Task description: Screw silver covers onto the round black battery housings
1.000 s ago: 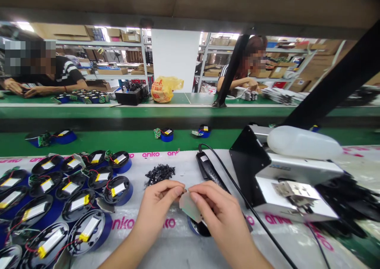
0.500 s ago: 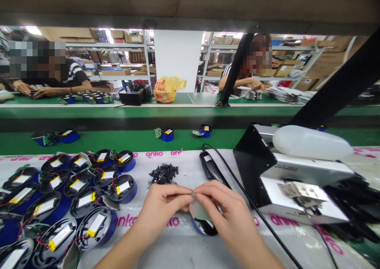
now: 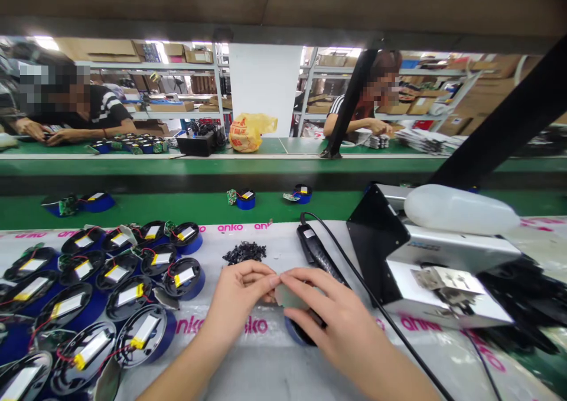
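My left hand and my right hand meet at the middle of the bench, both pinching a small grey translucent sheet. Under my right hand lies a round blue-rimmed black housing, mostly hidden. A little heap of small black parts sits just beyond my left hand. To the left lie several round black housings with yellow-tipped silver batteries and red wires.
A black handheld tool with a cable lies right of the heap. A metal machine with a white bottle on top stands at the right. More housings ride the green belt. Two people work across it.
Both hands have stayed together on the grey sheet, shifting it slightly up and left over the blue-rimmed housing. The view has swayed a little.
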`<state>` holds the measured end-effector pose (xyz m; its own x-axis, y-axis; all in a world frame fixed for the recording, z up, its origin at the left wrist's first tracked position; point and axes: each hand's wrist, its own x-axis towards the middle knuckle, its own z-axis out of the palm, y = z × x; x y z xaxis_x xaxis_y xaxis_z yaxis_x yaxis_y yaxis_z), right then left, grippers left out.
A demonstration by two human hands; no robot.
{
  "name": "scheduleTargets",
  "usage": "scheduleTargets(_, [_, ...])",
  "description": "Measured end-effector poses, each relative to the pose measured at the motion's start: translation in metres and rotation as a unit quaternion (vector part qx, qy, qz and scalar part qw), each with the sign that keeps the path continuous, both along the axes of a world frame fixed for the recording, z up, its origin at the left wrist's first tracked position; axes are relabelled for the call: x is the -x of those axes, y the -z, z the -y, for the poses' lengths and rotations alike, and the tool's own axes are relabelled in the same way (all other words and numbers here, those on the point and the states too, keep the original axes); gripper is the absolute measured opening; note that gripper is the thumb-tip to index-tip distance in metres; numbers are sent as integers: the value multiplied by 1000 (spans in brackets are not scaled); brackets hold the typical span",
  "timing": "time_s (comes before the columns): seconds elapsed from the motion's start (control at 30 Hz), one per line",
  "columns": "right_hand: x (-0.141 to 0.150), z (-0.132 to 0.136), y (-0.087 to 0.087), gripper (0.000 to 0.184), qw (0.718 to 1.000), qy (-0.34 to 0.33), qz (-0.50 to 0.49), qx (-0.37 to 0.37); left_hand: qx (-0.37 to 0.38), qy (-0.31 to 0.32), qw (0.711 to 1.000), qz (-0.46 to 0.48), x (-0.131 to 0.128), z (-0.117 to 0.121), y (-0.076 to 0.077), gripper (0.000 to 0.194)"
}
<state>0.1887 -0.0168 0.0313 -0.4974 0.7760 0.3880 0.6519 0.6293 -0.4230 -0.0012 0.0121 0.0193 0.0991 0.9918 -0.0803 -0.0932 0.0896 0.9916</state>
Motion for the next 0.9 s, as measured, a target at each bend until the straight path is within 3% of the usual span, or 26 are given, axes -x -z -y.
scheduleTargets(0.1, [-2, -2, 3, 35, 1000, 1, 9, -16, -41, -12, 998, -50, -2, 9, -1, 8])
scheduleTargets(0.23, [-3, -4, -3, 40, 1000, 9, 0, 25, -184, 33, 962, -200, 1, 19, -4, 30])
scheduleTargets(0.3, [-5, -4, -10, 43, 998, 26, -24, 55, -205, 53, 950, -231, 4, 18, -3, 38])
scheduleTargets(0.43, [-14, -4, -20, 37, 988, 44, -90, 120, -127, 102, 960, -229, 8, 11, 1, 45])
scheduleTargets(0.53, [-22, -2, -21, 36, 974, 49, -121, 185, -107, 211, 954, -185, 5, 10, 3, 75])
scheduleTargets(0.6, [-26, 0, -19, 37, 963, 52, -143, 221, -128, 246, 943, -186, -1, 11, 3, 89])
scheduleTargets(0.73, [-30, 5, -18, 35, 954, 43, -160, 250, -143, 251, 932, -218, -9, 10, 3, 66])
scheduleTargets(0.9, [-35, 6, -26, 35, 970, 7, -98, 221, -24, 289, 953, -91, -9, 16, 6, 53])
